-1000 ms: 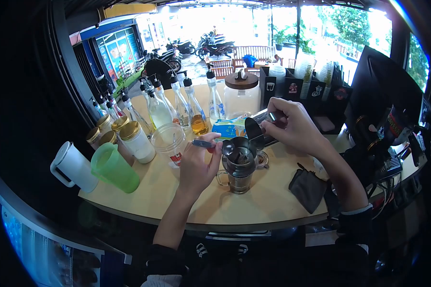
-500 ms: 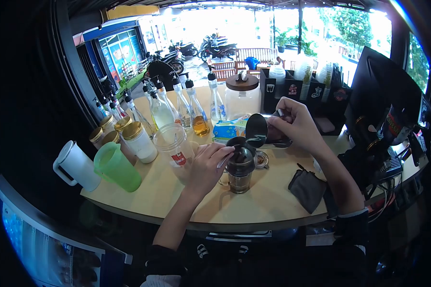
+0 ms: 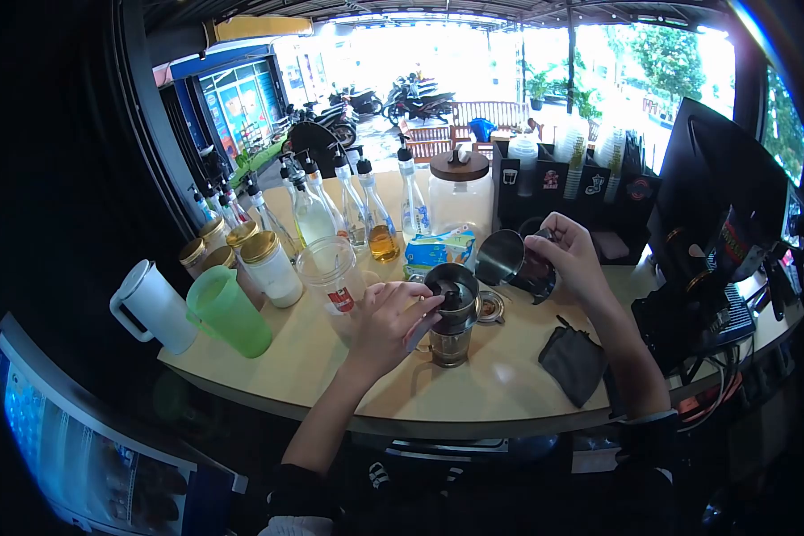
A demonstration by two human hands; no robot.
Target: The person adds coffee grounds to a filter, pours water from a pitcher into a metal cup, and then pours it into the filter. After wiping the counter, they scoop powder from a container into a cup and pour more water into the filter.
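Metal cup (image 3: 464,318) stacked on a clear glass mug (image 3: 452,351), upright on the counter (image 3: 500,389) and between both hands. Left hand (image 3: 387,323) closed in a pinch around a dark spoon (image 3: 422,331), fingertips at the cup's left rim; too much hidden to tell how deep inside. Right hand (image 3: 569,257) wrapped firmly around the handle side of a metal pitcher (image 3: 502,257) — tilted, mouth facing the cup from just above and beside its right rim. No stream visible.

Turn the pitcher from the wrist, slowly, with the lip over the middle of the opening rather than the edge. Hold the spoon clear of that lip, low and to the left. Avoid pressing sideways on the rim: probably easy to tip, being stacked and top-heavy by the look. Watch the level inside, and ease back at any drip down the outside. Mind the small round lid (image 3: 490,307) just beside the mug — and the clear jug (image 3: 320,275) near the left hand.
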